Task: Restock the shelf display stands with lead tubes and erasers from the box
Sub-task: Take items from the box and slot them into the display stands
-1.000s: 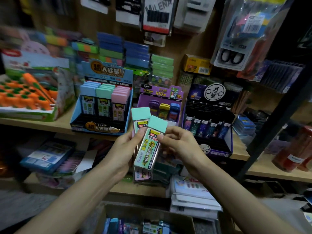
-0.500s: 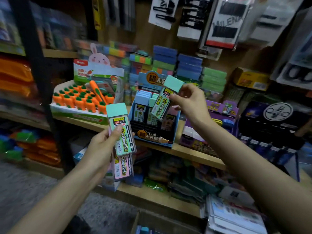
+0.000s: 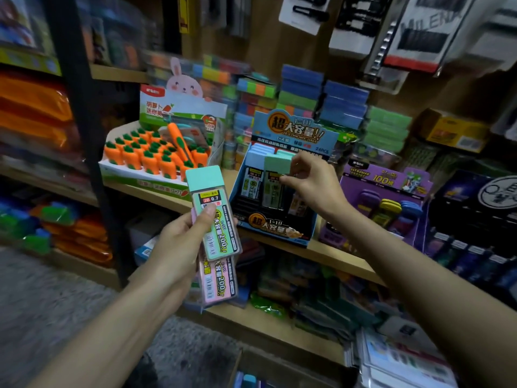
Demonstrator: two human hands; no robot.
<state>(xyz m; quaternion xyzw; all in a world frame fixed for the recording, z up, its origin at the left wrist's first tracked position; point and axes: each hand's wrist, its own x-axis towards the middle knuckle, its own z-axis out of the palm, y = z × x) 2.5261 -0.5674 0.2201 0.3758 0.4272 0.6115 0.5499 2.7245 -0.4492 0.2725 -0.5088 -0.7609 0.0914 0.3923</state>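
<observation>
On the pale wooden shelf, a blue cardboard display stand with a tall printed header card is sitting upright, its stepped black tray holding flat, rectangular clear-plastic lead tubes with matte pastel caps. The right hand is reaching into it from the right with the wrist bent slightly down. Its thumb and curled fingers are pinching the mint-green cap of a clear rectangular lead tube, which is standing upright in the stand's middle column, just beside a pale-blue-capped tube in the left column. The left hand is hovering lower and nearer the camera, in front of the shelf edge, its fingers wrapping behind a small stack of tubes and its thumb pressing across the front one. That front piece, a second mint-capped clear tube with a glossy yellow-and-green label (marked 2B 0.7), is leaning slightly left at the top. A pink-labelled tube is poking out beneath it, lying against its back. Left of the blue stand, a white-and-green cardboard tray of orange carrot-shaped erasers with green tops is resting on the same shelf under a rabbit cut-out. A purple cardboard stand is standing to the right.
</observation>
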